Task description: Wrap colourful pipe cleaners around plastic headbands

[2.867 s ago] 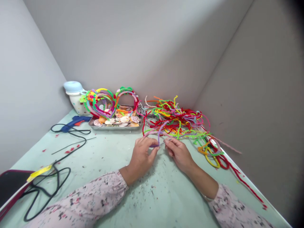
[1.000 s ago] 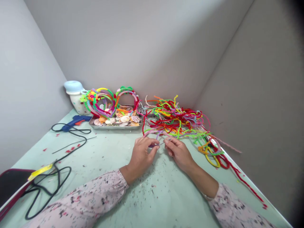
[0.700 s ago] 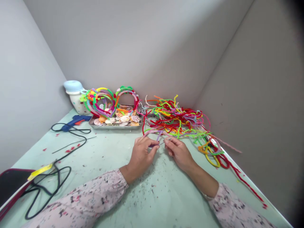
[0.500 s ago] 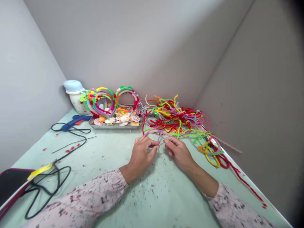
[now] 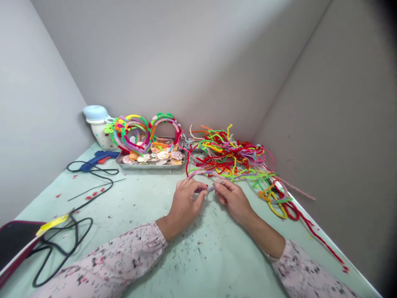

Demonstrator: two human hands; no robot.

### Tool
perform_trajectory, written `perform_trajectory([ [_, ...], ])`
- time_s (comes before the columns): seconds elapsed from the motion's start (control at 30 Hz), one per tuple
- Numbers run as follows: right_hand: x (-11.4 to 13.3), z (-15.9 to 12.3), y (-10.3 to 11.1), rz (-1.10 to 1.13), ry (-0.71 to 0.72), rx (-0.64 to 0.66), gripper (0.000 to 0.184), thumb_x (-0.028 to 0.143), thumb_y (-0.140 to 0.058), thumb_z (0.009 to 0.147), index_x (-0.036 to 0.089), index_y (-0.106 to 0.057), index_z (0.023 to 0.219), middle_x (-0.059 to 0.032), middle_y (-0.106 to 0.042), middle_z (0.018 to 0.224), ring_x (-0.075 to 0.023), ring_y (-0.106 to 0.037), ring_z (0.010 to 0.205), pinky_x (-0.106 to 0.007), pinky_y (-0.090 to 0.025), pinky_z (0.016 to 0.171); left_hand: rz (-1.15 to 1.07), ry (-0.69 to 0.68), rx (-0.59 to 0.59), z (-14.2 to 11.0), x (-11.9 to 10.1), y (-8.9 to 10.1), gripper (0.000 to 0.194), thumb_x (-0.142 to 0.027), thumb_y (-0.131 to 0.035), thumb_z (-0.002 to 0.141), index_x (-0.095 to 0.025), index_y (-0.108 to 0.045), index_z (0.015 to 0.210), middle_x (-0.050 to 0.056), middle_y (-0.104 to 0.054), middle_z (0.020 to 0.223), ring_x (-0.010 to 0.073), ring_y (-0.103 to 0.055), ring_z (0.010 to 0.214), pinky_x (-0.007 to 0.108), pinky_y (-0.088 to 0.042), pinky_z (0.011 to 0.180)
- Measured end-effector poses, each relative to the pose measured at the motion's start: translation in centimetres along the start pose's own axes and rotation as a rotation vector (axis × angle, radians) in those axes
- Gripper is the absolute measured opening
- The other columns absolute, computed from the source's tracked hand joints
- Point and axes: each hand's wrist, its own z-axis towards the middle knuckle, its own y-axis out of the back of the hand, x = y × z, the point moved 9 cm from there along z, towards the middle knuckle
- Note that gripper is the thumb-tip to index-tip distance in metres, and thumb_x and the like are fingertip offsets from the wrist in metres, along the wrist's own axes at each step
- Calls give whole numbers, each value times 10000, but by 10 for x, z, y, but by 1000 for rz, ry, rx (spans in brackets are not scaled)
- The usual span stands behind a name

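Note:
My left hand (image 5: 186, 203) and my right hand (image 5: 233, 199) rest on the pale green table (image 5: 186, 256), fingertips almost meeting. Both pinch a short lilac pipe cleaner (image 5: 211, 188) between them; its ends are hidden in the fingers. Just behind the hands lies a tangled heap of coloured pipe cleaners (image 5: 232, 159) in red, green, yellow and orange.
A metal tray (image 5: 149, 165) of seashells and pipe-cleaner hoops (image 5: 139, 132) stands at the back. A blue glue gun (image 5: 99, 158) with its black cord (image 5: 77, 207) lies left, beside a white jar (image 5: 97, 126). A dark red-edged tablet (image 5: 12, 244) sits at the near left. Grey walls enclose the table.
The lilac pipe cleaner stood up in a loop above my fingers; now it is folded down short between both pinches. The hands have barely shifted.

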Motion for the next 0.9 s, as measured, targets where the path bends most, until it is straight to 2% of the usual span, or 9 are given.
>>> perform_trajectory([
  [0.23,-1,0,0,47,-2,4,284,479,-648,785,196,-629,781,33,-526,635,-81,-377,458,-243,-248,440,4,6,-3,0,0,1,50,-224,-598,849,-198,-639,837,26,-675,835,197,-595,871,370,-408,853],
  [0.43,-6,1,1,47,-18,13,334,523,-583,819,200,-626,743,29,-514,528,-100,-358,435,-251,-242,439,8,18,22,0,-2,0,84,-227,-565,864,-194,-631,823,30,-669,823,202,-591,858,372,-401,843],
  [0.63,-8,1,0,107,-24,23,316,501,-595,819,196,-634,749,16,-556,592,-88,-381,445,-246,-242,438,10,33,35,-1,-1,-1,82,-214,-553,863,-188,-622,826,33,-655,821,207,-574,855,371,-391,828],
  [0.9,-7,0,-1,92,-13,37,306,479,-576,844,199,-638,737,34,-487,485,-102,-371,445,-247,-246,452,17,33,51,0,0,-2,87,-211,-536,867,-180,-612,840,38,-650,845,214,-571,876,377,-388,834],
])
